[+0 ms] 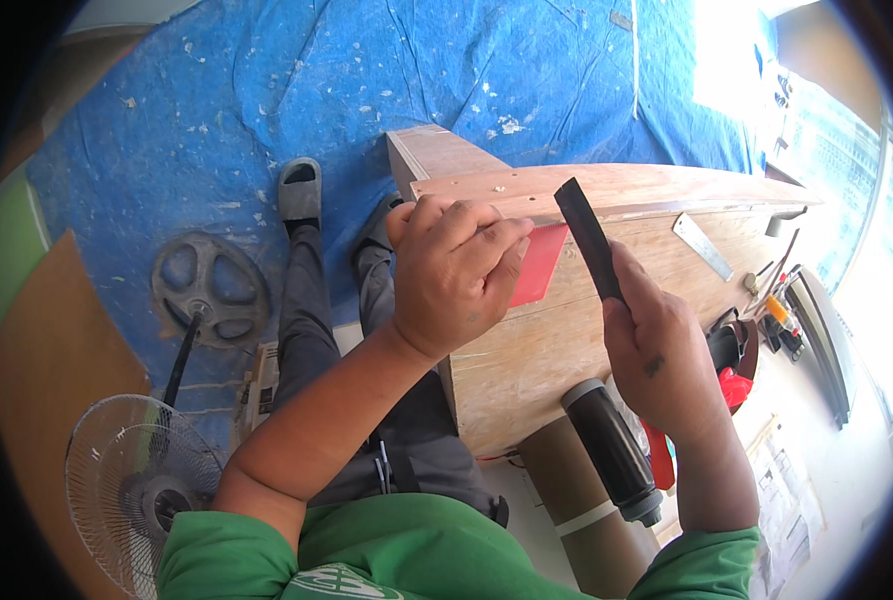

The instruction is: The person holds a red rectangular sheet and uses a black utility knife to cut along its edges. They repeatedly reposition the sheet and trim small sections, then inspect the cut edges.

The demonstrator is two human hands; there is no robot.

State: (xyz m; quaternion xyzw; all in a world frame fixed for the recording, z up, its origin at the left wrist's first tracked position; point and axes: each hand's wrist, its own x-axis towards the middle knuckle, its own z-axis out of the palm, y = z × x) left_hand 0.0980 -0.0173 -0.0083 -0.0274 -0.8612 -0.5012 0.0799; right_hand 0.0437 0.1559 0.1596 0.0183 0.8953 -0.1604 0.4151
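Observation:
My left hand [450,274] is closed over one end of a red flat piece [540,262], whose upper edge looks finely toothed; the fingers hide its other end. It lies over the near edge of a wooden panel [551,337], just below a curved wooden rail [491,191] with small holes. To the right, my right hand [652,337] grips a dark flat strip [587,236] between thumb and fingers. The strip slants up to the left, its free end in front of the rail, close to the red piece. Whether it touches the wood cannot be told.
A metal plate [704,246] lies on the panel, with assorted tools beyond. Nearer are a dark bottle [611,450] and a brown roll [574,495]. A fan [142,491] stands at left. Blue sheeting [341,82] covers the floor; drawings [788,487] lie lower right.

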